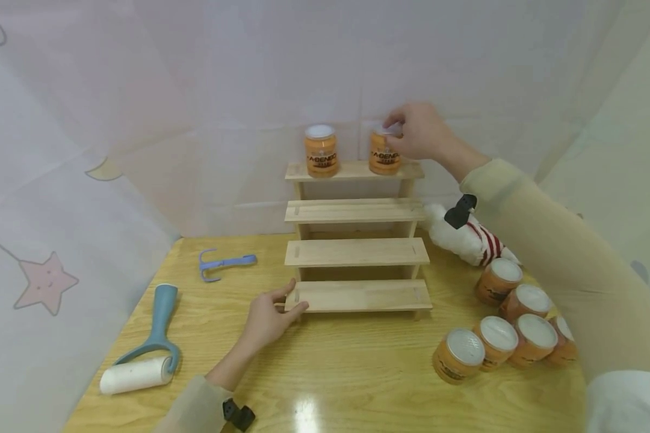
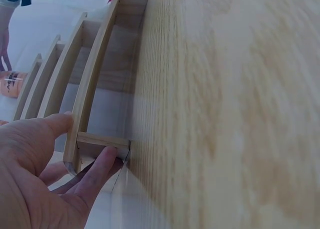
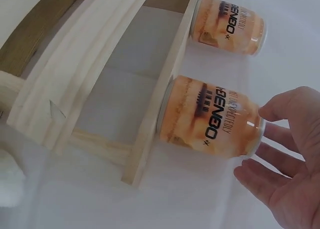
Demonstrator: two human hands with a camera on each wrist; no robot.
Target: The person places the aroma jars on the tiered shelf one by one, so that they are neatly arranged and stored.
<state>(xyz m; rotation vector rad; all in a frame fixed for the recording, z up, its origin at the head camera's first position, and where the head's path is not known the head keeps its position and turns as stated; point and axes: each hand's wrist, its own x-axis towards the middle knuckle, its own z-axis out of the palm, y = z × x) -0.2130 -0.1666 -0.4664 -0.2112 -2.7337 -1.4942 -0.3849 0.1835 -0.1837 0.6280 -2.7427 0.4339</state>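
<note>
A four-step wooden display shelf [image 1: 357, 251] stands against the back wall. My left hand [image 1: 268, 319] grips the left end of its lowest step, with the thumb and fingers on either side of the board [image 2: 92, 86]. On the top step, an orange can [image 1: 384, 155] stands upright at the right. My right hand [image 1: 419, 132] holds that can by its top rim, and the right wrist view shows the fingers around the rim of the can [image 3: 210, 116]. A second orange can [image 1: 321, 151] stands upright on the left of the top step, apart from the first.
Several orange cans [image 1: 457, 356] with pale lids cluster at the table's right. A white plush toy [image 1: 460, 240] with red stripes lies beside the shelf, partly behind the right arm. A blue hook-ended tool [image 1: 227, 262] and a lint roller [image 1: 154, 343] lie at left.
</note>
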